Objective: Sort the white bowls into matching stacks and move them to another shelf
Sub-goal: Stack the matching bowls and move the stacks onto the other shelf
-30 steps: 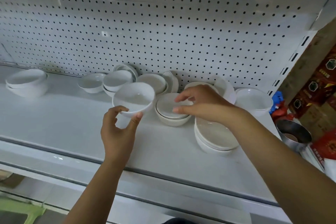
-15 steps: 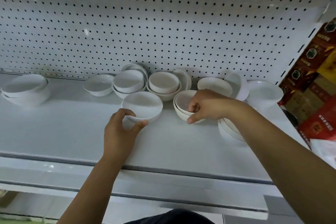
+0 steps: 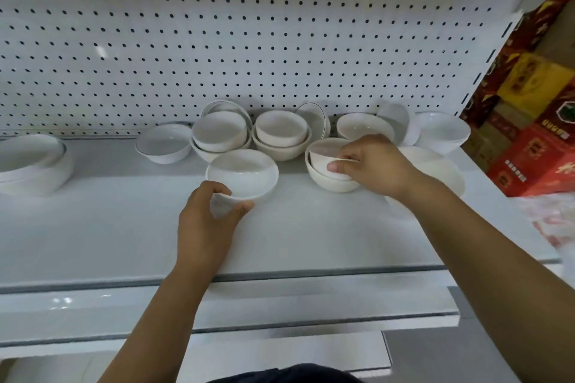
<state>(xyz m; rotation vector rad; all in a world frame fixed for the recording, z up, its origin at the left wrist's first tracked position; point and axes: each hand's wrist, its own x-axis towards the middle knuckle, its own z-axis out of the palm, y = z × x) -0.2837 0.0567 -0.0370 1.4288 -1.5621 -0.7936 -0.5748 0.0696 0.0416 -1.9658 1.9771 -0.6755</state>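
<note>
**Item:** white bowls, glazed ceramic by the look, in mixed sizes, on a white shelf (image 3: 124,227) backed by pegboard (image 3: 280,40).

**Location:**
- Most stand in a back row (image 3: 281,130) along the shelf's rear edge. Some are nested in twos, and two are tipped on edge against the pegboard.
- A leaning stack (image 3: 31,162) sits at the left edge.
- Wide shallow bowls (image 3: 435,165) lie near the right edge, partly under the right forearm.

**In hand:**
- The left hand (image 3: 208,214) curls thumb and fingers round the lower wall of a single bowl (image 3: 242,172), mid-shelf, in front of the back row. Whether its foot rests on the shelf cannot be told.
- The right hand (image 3: 373,165) pinches the near rim of a small inner bowl (image 3: 326,152). This is nested in a deeper cream bowl (image 3: 329,183), to the right of the single bowl and apart from it.

**Handling (judged):**
- Rigid and brittle, with a smooth glaze that is probably slippery.
- Light singly, heavy once stacked.
- Rims likely chip if knocked together.
- Hold with the thumb over the rim and fingers under the wall.
- Carry stacks from beneath, not by the top rim.
- Unmatched nested bowls may rock, so lift the inner one straight up.

**Adjacent:** red cartons (image 3: 535,134) beyond the shelf's right end.
</note>
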